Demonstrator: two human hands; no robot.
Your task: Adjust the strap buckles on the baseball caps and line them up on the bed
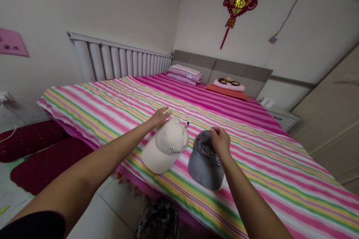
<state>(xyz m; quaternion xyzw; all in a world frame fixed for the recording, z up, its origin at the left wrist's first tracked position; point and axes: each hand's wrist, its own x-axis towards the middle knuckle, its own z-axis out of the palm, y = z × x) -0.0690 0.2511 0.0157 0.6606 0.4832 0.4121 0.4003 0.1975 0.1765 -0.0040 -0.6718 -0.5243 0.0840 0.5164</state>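
A cream baseball cap (171,138) rests on the striped bedspread with its brim toward me. My left hand (160,116) is at its upper left side, fingers spread and open; whether it touches the cap I cannot tell. To the right lies a grey baseball cap (202,157) with white lettering, its brim also facing me. My right hand (221,140) is closed at the top of this cap, thumb and fingers pinching its crown. My right wrist covers part of the lettering.
The bed carries a striped bedspread (106,101), with folded purple bedding (185,75) and an orange cloth (224,91) near the headboard (202,61). A white radiator (120,58) runs along the left wall. Dark red cushions (53,160) lie at left; a bedside cabinet (284,117) stands right.
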